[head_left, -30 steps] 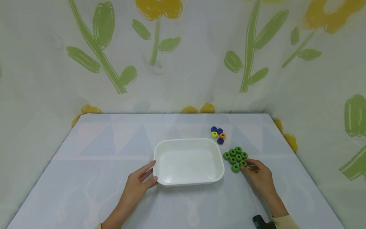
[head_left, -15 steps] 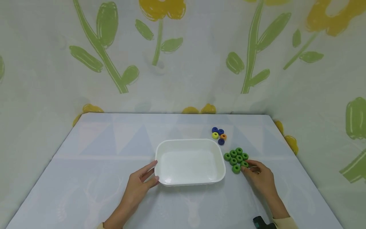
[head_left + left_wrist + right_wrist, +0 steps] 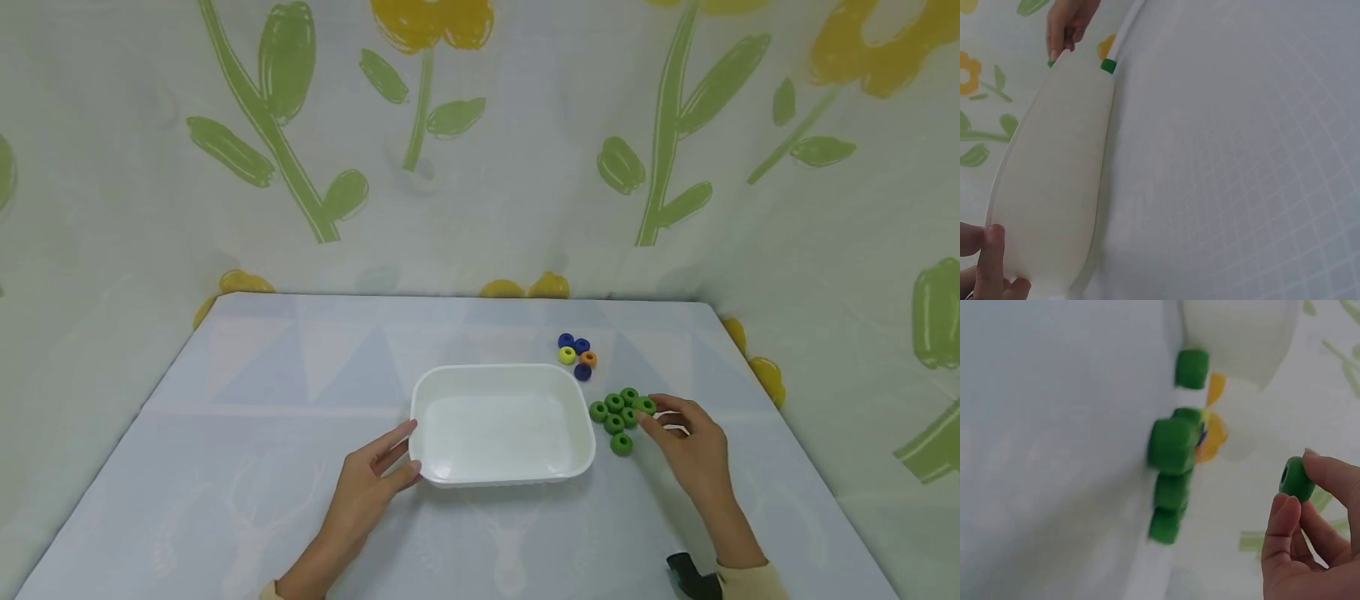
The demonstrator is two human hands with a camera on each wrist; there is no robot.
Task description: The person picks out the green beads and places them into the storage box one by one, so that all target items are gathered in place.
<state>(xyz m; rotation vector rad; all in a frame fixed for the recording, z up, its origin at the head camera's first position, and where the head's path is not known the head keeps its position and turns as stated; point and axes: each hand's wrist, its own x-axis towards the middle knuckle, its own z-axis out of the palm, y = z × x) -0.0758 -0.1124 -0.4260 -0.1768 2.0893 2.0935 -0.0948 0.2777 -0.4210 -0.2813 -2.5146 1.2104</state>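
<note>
My right hand (image 3: 693, 446) pinches a green bead (image 3: 1297, 480) between thumb and fingertips, lifted above the table. Below and left of it lie several more green beads (image 3: 614, 424) in a loose cluster. My left hand (image 3: 367, 486) holds the left end of a white rectangular tray (image 3: 502, 482), thumb at the near corner and fingertips at the rim. Nothing shows inside the tray. In the left wrist view, the tray's outer wall (image 3: 1066, 156) faces the camera, and the right hand appears beyond its far end.
Behind the tray's far right corner lies a small group of blue, yellow and orange beads (image 3: 588, 359). A black object (image 3: 692, 577) sits by the right sleeve. The pale patterned table (image 3: 225, 467) ends at a flower-printed backdrop (image 3: 510, 167).
The right hand has picked one green bead off the near right of the cluster and raised it. The left hand stays at the tray; the head view has shifted slightly.
</note>
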